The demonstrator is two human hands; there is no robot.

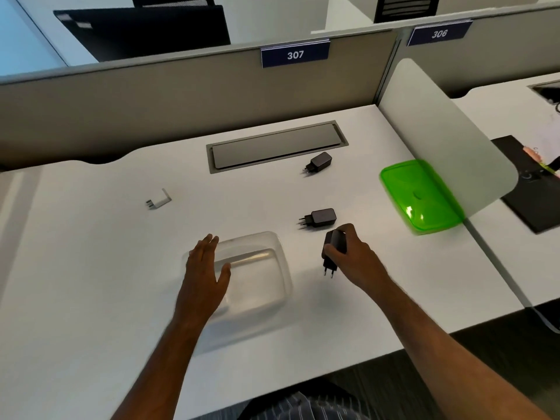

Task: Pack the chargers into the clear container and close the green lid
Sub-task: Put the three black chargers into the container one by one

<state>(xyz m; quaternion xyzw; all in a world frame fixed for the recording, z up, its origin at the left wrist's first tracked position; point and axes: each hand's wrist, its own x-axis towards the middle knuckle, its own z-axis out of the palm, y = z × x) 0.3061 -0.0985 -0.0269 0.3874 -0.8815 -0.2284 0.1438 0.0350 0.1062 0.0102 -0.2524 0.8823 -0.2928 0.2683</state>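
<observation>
The clear container (266, 268) sits open on the white desk, with nothing visible inside. My left hand (204, 268) lies over its left rim, fingers spread. My right hand (354, 256) grips a black charger (333, 248) just right of the container, prongs pointing down toward me. A second black charger (321, 217) lies on the desk just beyond that hand. A third one (319, 160) rests farther back by the cable hatch. The green lid (421, 197) lies on the desk at the right, against the divider.
A grey cable hatch (277, 145) is set into the desk at the back. A small white bracket (159, 200) lies at the left. A curved white divider (448, 140) borders the desk on the right. Grey partition walls rise behind.
</observation>
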